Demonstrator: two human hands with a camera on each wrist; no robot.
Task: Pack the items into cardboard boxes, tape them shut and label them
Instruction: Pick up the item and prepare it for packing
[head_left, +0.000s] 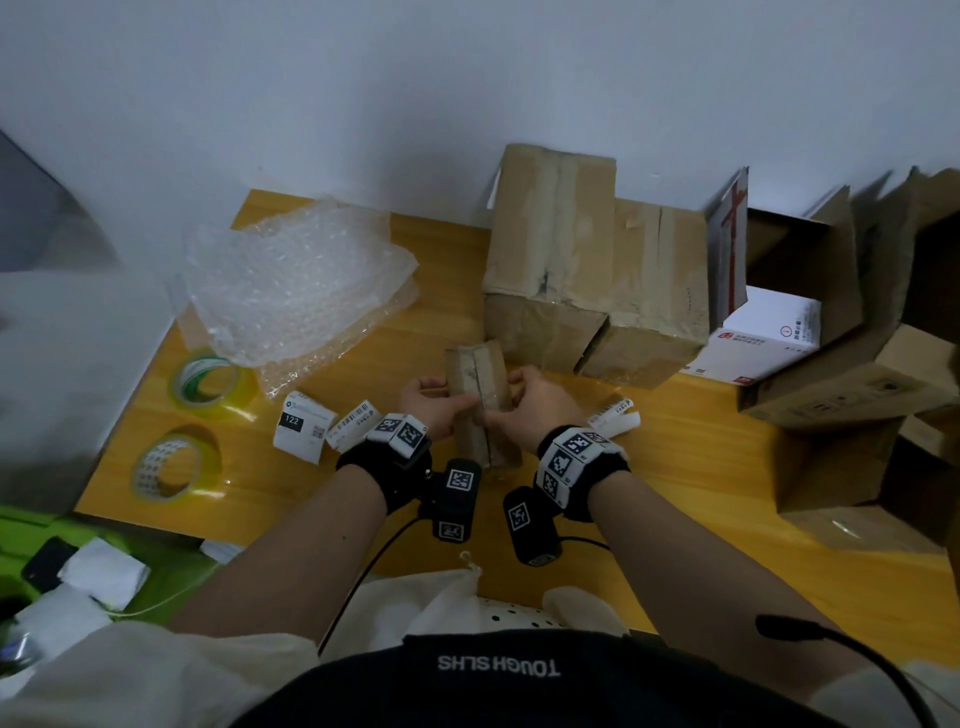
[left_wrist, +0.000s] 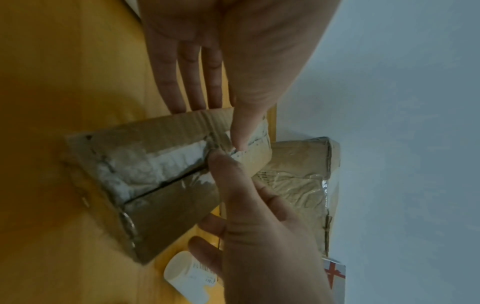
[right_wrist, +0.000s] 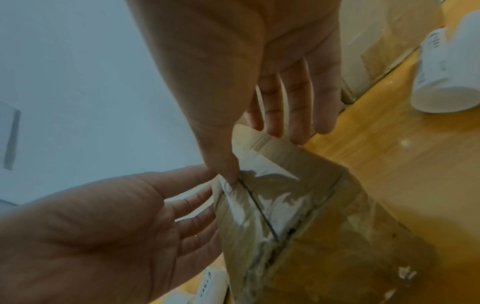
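**Cardboard box seam under both thumbs: the taping step**

Cardboard first: a small box (head_left: 480, 400) sits on the yellow worktop (head_left: 675, 467) right between the two hands, its top flaps closed along a centre seam with clear tape (right_wrist: 259, 197) lying shiny and wrinkled over it. The left hand (head_left: 434, 410) holds the box's left side, its thumb pressing on the seam; its other fingers (right_wrist: 192, 207) are loosely spread along the box's side. The right hand (head_left: 535, 410) mirrors it, thumb tip pressed on the tape at the seam beside the left thumb, while its other fingers (right_wrist: 296, 115) hang straight and slightly apart down the far flap edge. Neither hand curls round anything.

By the look of it this is the taping step, smoothing the strip down. The next move probably calls for rubbing the tape flat to the box ends, then a label.

Just outside each hand lie curled white labels (head_left: 304, 426), more beside the right wrist (head_left: 613, 415). Farther left of the fingers are two tape rolls (head_left: 213, 384) and bubble wrap (head_left: 296, 286); beyond the fingertips stand two larger taped boxes (head_left: 597, 270), and to the far right open cartons (head_left: 831, 338) with a white box (head_left: 769, 332) inside one.

What the small box contains is hidden. Whether the tape reaches its near end cannot be told; the wrists cover it. Label print is too small to read
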